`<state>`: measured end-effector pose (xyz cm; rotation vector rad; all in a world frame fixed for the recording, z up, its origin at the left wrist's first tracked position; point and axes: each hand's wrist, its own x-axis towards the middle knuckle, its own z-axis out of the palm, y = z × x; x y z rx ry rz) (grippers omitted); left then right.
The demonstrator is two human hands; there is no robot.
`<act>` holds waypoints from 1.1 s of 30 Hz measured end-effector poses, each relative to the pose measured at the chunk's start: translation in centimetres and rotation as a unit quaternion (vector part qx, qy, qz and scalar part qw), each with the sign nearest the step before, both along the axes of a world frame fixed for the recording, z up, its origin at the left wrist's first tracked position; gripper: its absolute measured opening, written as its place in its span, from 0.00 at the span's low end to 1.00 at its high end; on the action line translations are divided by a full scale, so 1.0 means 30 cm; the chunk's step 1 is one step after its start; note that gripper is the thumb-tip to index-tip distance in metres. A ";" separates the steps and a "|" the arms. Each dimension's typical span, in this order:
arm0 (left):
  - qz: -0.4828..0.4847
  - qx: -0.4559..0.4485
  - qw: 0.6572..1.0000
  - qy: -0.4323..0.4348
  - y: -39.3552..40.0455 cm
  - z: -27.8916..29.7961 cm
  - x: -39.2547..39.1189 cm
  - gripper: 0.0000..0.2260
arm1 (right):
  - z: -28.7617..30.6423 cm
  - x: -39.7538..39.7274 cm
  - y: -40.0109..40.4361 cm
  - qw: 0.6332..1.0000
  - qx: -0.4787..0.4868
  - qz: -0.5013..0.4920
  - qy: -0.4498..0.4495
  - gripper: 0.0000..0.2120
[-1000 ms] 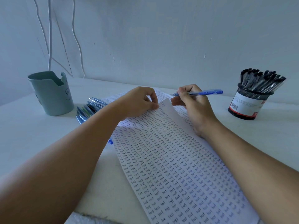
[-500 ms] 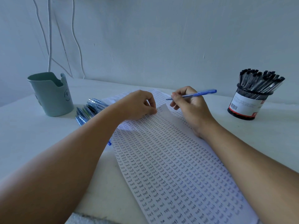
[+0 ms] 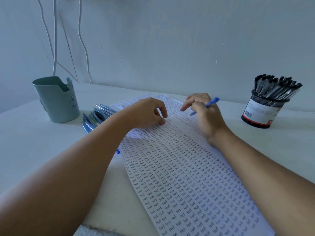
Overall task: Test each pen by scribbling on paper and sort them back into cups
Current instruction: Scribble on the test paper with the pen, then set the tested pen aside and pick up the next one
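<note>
So the paper (image 3: 179, 176) is already packed with "test" scribbles. Left hand (image 3: 148, 113) rests curled on it, holding nothing; right hand (image 3: 204, 114) pinches a blue pen (image 3: 210, 103) above its far end. Testing step, I'd say. Next: scribble, then drop it in the green cup (image 3: 56, 99) left of the paper, or the black cup (image 3: 264, 108) right.

My feed looks dim and blue-tinted, soft shadows only, wide-angle bending at the edges, slight blur lower frame.
</note>
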<state>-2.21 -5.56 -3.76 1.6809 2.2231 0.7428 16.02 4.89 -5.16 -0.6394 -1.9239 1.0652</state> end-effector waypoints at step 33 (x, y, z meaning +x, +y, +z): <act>0.004 0.056 0.997 -0.046 -0.012 0.026 0.014 0.06 | 0.004 -0.040 -0.023 0.937 0.298 -0.016 -0.182 0.13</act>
